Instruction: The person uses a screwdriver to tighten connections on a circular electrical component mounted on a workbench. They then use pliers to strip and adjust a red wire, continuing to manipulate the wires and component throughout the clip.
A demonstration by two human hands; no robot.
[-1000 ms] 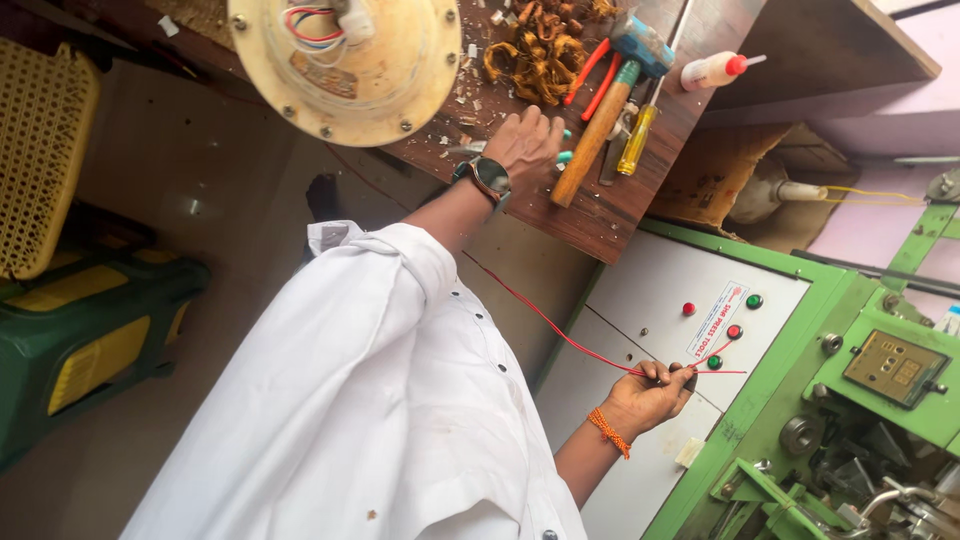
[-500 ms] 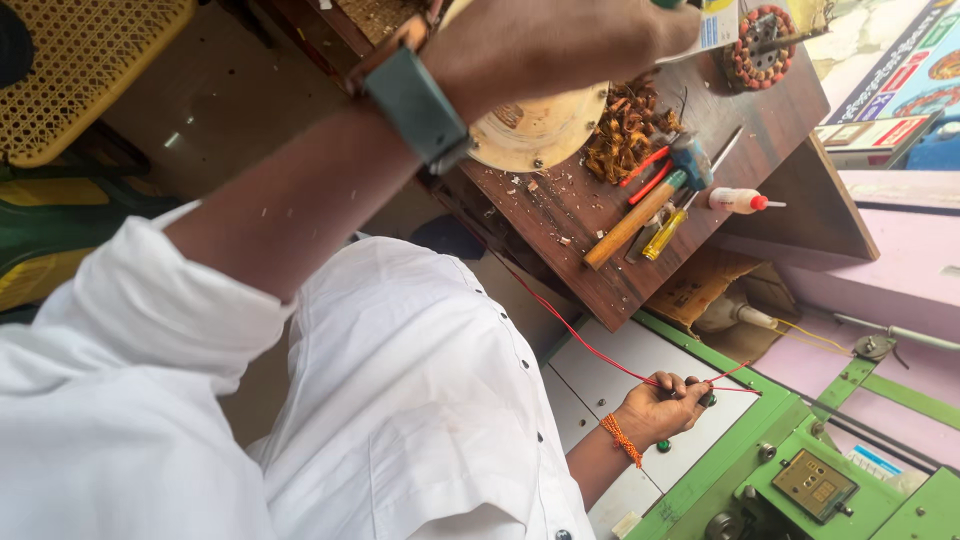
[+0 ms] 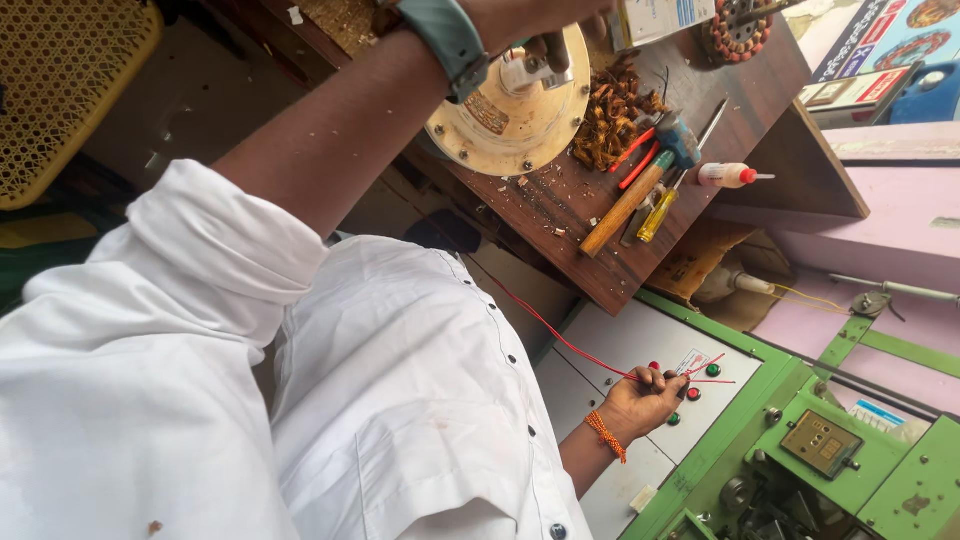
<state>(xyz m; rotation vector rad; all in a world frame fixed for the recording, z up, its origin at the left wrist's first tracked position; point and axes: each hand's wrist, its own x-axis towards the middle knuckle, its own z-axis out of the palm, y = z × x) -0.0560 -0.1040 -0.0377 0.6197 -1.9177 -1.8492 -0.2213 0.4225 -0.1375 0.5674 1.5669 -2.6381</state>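
We pinch the red wire (image 3: 560, 335) with our right hand (image 3: 645, 400) over the grey panel (image 3: 640, 350), so it stays stretched, while our left hand (image 3: 545, 25) closes on the round motor (image 3: 510, 100) above the panel.

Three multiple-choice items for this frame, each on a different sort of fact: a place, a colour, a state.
1. The right hand is at:
A. the wooden bench
B. the grey control panel
C. a yellow mesh

2. The wire its fingers pinch is:
A. blue
B. green
C. red

3. The wooden-handled hammer is:
A. lying on the bench
B. held in a hand
C. hanging from a hook

Key:
1. B, the hand rests by the panel's buttons.
2. C, the red wire runs into its fingers.
3. A, it lies flat among the tools.
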